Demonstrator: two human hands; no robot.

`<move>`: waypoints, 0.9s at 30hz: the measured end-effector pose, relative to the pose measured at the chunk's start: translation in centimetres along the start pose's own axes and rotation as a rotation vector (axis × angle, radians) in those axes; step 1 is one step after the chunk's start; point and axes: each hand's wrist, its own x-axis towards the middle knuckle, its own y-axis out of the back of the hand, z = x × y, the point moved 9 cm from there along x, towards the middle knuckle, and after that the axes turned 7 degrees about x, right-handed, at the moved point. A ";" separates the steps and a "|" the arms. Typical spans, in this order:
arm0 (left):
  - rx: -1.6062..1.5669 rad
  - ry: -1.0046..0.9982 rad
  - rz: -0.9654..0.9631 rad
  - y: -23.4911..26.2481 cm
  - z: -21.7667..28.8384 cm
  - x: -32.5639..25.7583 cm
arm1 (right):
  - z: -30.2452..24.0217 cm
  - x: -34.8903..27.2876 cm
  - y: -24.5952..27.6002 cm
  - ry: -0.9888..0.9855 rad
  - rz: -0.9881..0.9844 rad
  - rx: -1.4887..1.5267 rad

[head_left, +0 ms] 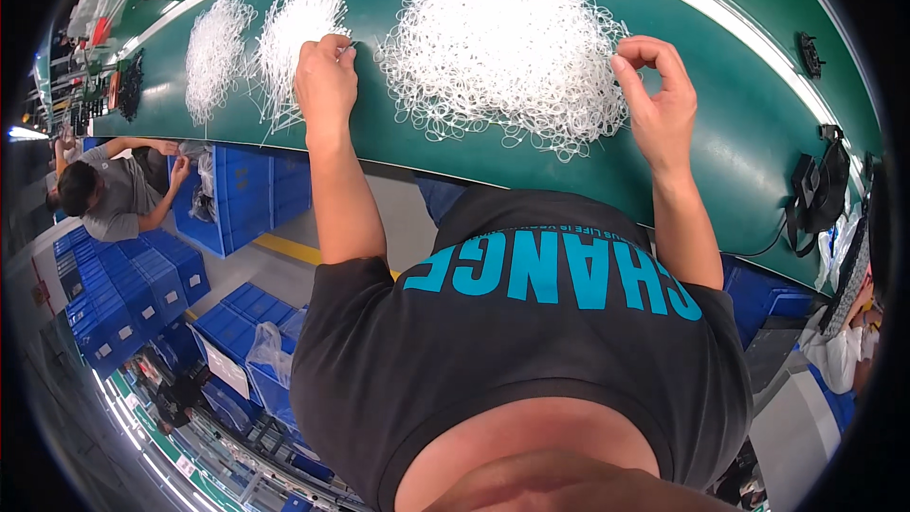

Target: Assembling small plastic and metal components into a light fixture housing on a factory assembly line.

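Observation:
A large heap of white looped plastic ties [502, 38] spreads over the green tabletop [398, 147]. Left of it lies a bundle of straight white cable ties [303, 9], with a smaller pile of thin white ties [218, 52] further left. My left hand [327, 85] is at the right side of the straight bundle, its thumb and fingers closed in a pinch. At the right edge of the looped heap, my right hand [661, 100] has thumb and forefinger curled close together. What either fingertip grip holds is too small and bright to make out.
Dark small parts [131, 85] lie at the table's far left. A black strap with a device [820, 185] rests at the right end, near a small black piece [809, 55]. Blue crates [242, 199] stand below left, beside a seated co-worker [118, 185].

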 end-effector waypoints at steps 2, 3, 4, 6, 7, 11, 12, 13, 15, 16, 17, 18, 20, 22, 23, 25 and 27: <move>0.052 -0.010 -0.032 -0.8 0.3 0.3 | -0.3 0.0 -0.2 0.016 -0.016 0.003; 0.049 -0.012 -0.030 -0.9 0.3 0.3 | -0.5 0.0 -0.4 0.032 -0.035 0.010; 0.021 -0.029 -0.010 -0.8 0.4 0.4 | -0.5 0.0 -0.3 0.034 -0.033 0.007; -0.010 -0.048 0.011 -0.6 0.3 0.6 | -0.5 0.0 -0.5 0.045 -0.046 0.012; -0.191 -0.047 0.044 -0.3 0.0 0.7 | -0.5 0.0 -0.4 0.046 -0.044 0.009; -0.906 0.118 0.105 1.6 -1.4 1.2 | -1.2 0.1 -0.5 0.058 -0.038 0.020; -0.979 0.152 0.135 2.5 -1.5 1.2 | -1.4 0.1 -0.6 0.061 -0.035 0.022; -1.097 0.124 0.145 3.6 -0.8 1.4 | -1.5 0.1 -0.6 0.061 -0.033 0.020; -1.300 0.060 0.142 4.8 0.3 1.3 | -2.2 0.0 -0.8 0.112 -0.027 0.039; -1.302 0.056 0.141 4.9 0.8 0.9 | -2.4 0.0 -1.0 0.113 -0.024 0.037; -1.493 0.037 0.094 4.6 2.1 0.4 | -3.0 -0.1 -1.3 0.147 -0.036 0.068; -1.682 0.019 0.042 4.3 3.6 -0.3 | -3.8 -0.2 -1.6 0.180 -0.048 0.098; -1.875 0.009 -0.120 2.9 7.0 -2.1 | -5.0 -0.7 -3.0 0.217 -0.095 0.144; -2.011 0.018 -0.261 1.8 10.5 -4.0 | -5.6 -1.4 -4.6 0.259 -0.167 0.177; -2.052 0.044 -0.309 1.1 11.8 -4.8 | -5.6 -1.7 -5.3 0.243 -0.187 0.186; -2.092 0.085 -0.384 0.7 13.5 -6.2 | -6.4 -2.1 -6.7 0.252 -0.211 0.203; -2.120 0.067 -0.444 0.4 15.0 -7.0 | -5.7 -2.4 -7.4 0.157 -0.265 0.206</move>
